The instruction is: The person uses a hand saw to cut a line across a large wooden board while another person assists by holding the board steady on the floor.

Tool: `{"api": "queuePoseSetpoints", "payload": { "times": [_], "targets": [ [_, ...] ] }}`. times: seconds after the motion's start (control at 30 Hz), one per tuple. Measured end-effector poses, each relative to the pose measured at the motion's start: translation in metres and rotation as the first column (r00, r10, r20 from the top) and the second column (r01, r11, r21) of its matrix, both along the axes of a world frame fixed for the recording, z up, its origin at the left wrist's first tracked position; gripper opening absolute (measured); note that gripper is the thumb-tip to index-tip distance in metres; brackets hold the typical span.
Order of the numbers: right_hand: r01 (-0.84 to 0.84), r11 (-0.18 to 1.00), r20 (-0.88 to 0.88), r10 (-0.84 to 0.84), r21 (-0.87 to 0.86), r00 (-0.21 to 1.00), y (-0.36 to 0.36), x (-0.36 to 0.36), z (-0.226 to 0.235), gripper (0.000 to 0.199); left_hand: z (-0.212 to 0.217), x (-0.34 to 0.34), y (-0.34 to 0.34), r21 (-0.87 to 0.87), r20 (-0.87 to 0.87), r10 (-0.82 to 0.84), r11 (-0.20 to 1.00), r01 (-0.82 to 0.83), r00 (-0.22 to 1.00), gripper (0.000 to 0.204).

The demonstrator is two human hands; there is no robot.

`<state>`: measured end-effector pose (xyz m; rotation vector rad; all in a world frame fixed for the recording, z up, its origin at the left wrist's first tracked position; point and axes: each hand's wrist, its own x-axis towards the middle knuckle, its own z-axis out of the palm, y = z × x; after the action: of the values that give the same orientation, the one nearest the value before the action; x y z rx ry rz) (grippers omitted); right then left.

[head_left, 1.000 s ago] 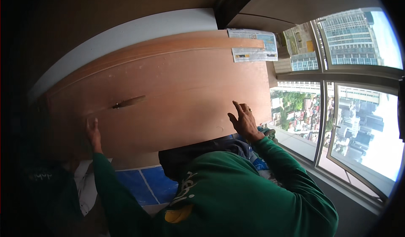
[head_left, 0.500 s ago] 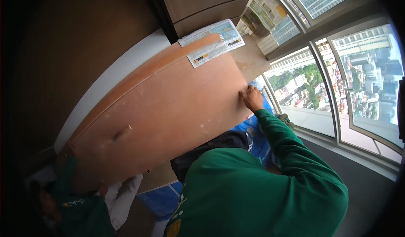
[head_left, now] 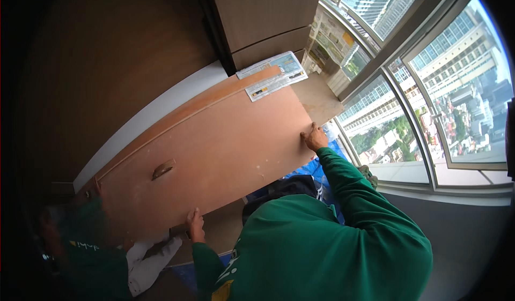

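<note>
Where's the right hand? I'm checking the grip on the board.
Head view, right of centre: the right hand grips the board's right edge, near the window.

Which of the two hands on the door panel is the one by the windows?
The right hand, gripping the door panel at its end edge beside the windows; the left hand grips the lower long edge instead.

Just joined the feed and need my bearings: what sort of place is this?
Probably a high-rise flat or office being fitted out. Big curved windows look down on city buildings, a large brown wooden panel is held by the left hand and right hand, and blue protective sheeting lies below.
</note>
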<state>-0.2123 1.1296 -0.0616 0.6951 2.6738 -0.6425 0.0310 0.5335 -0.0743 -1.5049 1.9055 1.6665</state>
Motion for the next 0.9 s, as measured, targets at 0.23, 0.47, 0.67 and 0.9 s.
{"api": "queuePoseSetpoints", "payload": {
  "times": [0.23,0.47,0.67,0.9],
  "targets": [
    [-0.174,0.984,-0.058,0.177,0.045,0.983,0.051,-0.016,-0.02,0.099,-0.036,0.038,0.118,0.152,-0.102,0.2,0.971,-0.184,0.974,0.073],
    [-0.257,0.966,0.046,0.257,-0.02,0.965,0.068,-0.083,-0.041,0.098,-0.101,0.072,0.176,0.037,-0.127,0.177,0.984,-0.174,0.976,0.066],
    [-0.213,0.933,0.072,0.243,-0.292,0.967,0.061,-0.128,-0.025,0.086,-0.065,0.008,0.231,0.458,-0.042,0.464,0.796,-0.395,0.885,0.079],
    [-0.075,0.837,0.095,0.15,-0.541,0.984,0.049,-0.151,-0.051,0.075,-0.038,-0.054,0.324,0.694,0.086,0.667,0.493,-0.525,0.74,0.098]
  ]
}}
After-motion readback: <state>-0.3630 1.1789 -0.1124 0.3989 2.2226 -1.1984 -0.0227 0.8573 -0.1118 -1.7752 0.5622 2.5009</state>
